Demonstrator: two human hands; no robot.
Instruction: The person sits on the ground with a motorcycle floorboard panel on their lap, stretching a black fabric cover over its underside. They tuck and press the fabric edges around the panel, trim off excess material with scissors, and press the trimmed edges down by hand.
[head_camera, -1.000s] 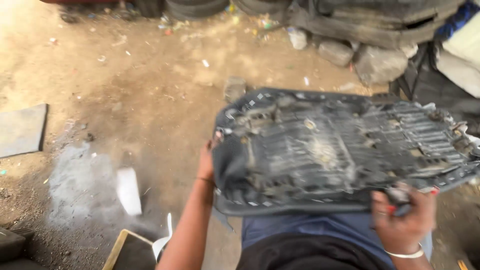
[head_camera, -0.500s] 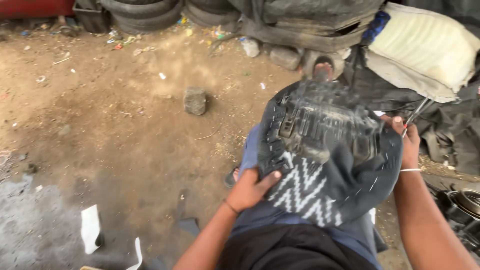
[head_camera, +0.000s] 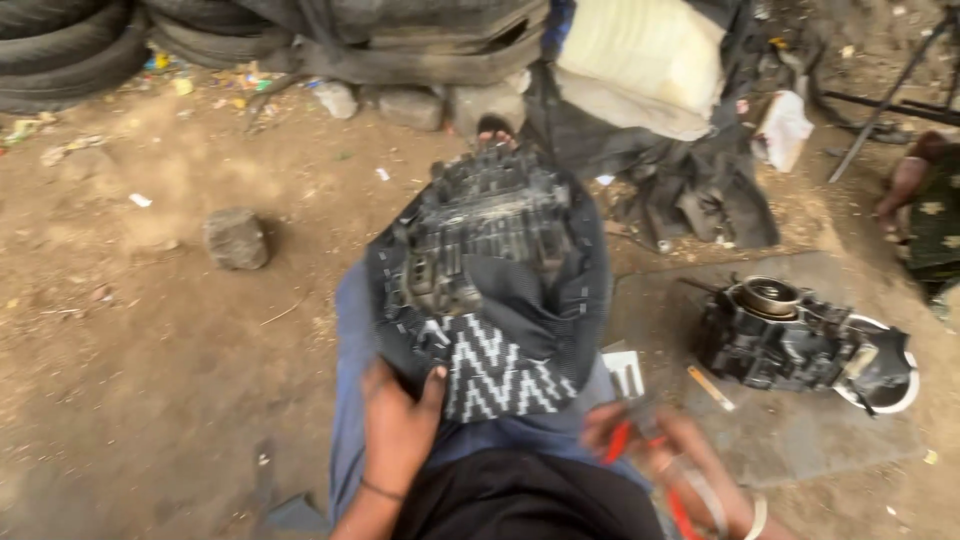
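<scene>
A motorcycle seat (head_camera: 495, 265) lies upside down along my lap, its dirty black plastic base facing up. A black cover with a white zigzag pattern (head_camera: 495, 375) wraps the near end. My left hand (head_camera: 398, 430) grips that near edge of the seat, fingers over the cover. My right hand (head_camera: 665, 455) is blurred at the lower right, closed around a red-handled tool (head_camera: 625, 440) that looks like pliers, just right of the seat.
A dark engine part (head_camera: 775, 335) sits on a grey slab to the right, by a white bowl (head_camera: 895, 385). A stone (head_camera: 235, 238) lies on the dirt at left. Tyres (head_camera: 60, 45) and a cream cushion (head_camera: 640, 65) are piled behind. Another person's arm (head_camera: 905, 180) shows at the far right.
The seat has turned from lying crosswise to pointing away from me. My left hand slid to its near end. My right hand let go of the seat's edge and now holds the red-handled tool.
</scene>
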